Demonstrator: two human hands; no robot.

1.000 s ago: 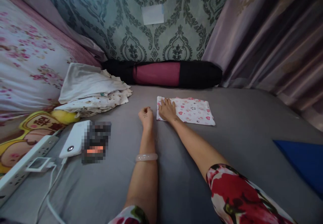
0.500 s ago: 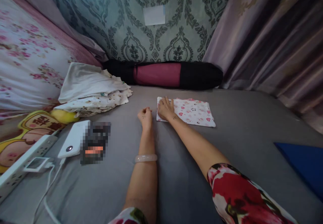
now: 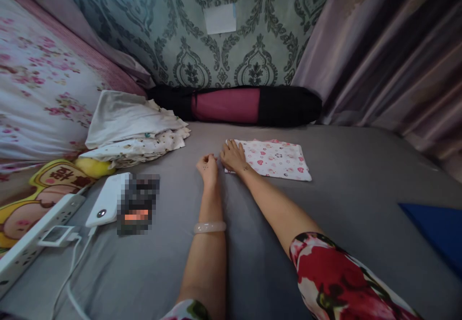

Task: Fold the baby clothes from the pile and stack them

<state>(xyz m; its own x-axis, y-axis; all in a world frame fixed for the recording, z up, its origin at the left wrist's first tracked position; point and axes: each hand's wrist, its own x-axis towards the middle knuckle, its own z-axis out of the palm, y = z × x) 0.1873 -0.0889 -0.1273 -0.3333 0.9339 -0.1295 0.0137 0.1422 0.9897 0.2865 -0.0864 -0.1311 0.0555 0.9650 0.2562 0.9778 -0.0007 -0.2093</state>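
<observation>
A folded white cloth with pink and red prints (image 3: 276,159) lies flat on the grey bed sheet. My right hand (image 3: 234,157) rests over its left end, palm down, the fingers stretched out and slightly spread. Just to the left, apart from the cloth, is my left hand (image 3: 207,168), low over the sheet with its fingers curled closed. Whatever those fingers may hold is hidden from this angle. A pale bangle (image 3: 210,227) circles my left forearm.
To the left are a pile of folded white cloths (image 3: 133,125), a yellow cartoon cushion (image 3: 46,190), a white power bank (image 3: 108,202) with cables and a power strip (image 3: 39,238). A black and pink bolster-shaped bag (image 3: 227,104) lies along the wall. A blue flat item (image 3: 433,228) lies right.
My right hand has slid slightly left toward the cloth's left edge, its fingers more spread. My left hand stays closed in about the same place. The view has shifted slightly.
</observation>
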